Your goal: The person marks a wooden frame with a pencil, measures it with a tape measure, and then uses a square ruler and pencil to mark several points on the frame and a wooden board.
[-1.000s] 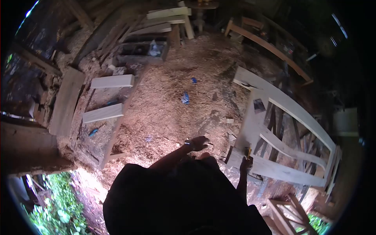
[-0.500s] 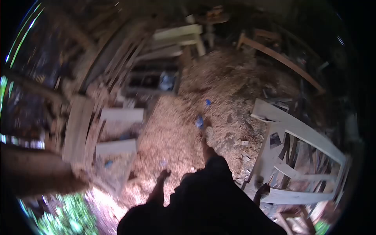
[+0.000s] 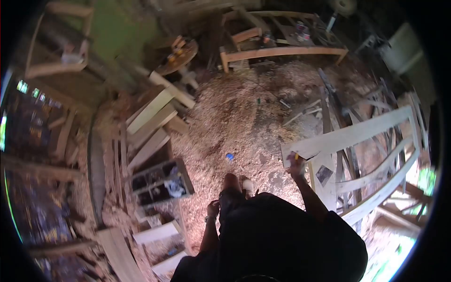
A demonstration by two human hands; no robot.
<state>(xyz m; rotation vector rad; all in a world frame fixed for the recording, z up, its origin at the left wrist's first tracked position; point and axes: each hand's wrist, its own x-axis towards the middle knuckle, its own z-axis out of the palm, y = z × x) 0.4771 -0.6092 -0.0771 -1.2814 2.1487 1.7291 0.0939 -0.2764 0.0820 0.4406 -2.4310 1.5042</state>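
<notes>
My right hand (image 3: 296,168) is raised at the near left corner of a pale wooden panel frame (image 3: 357,134), overlapping its end board. Its fingers are closed around a small purple and yellowish thing (image 3: 292,155), whose kind I cannot tell. My left hand (image 3: 213,207) hangs low beside my leg, with a watch (image 3: 210,218) at the wrist; its fingers are blurred. A small blue object (image 3: 229,156) lies on the shavings ahead of my feet. A dark square hole (image 3: 324,175) shows in the frame's near board.
Wood shavings (image 3: 225,113) cover the ground. On the left are a dark compartmented box (image 3: 185,175) and stacked planks (image 3: 150,110). A round table (image 3: 181,58) and an orange-brown wooden frame (image 3: 282,52) stand at the back. Dark timbers (image 3: 336,98) lie behind the pale frame.
The view has swung right, bringing the back bench and round table further in. My right hand has risen from the pale frame's lower edge to its near corner. My left hand stays low.
</notes>
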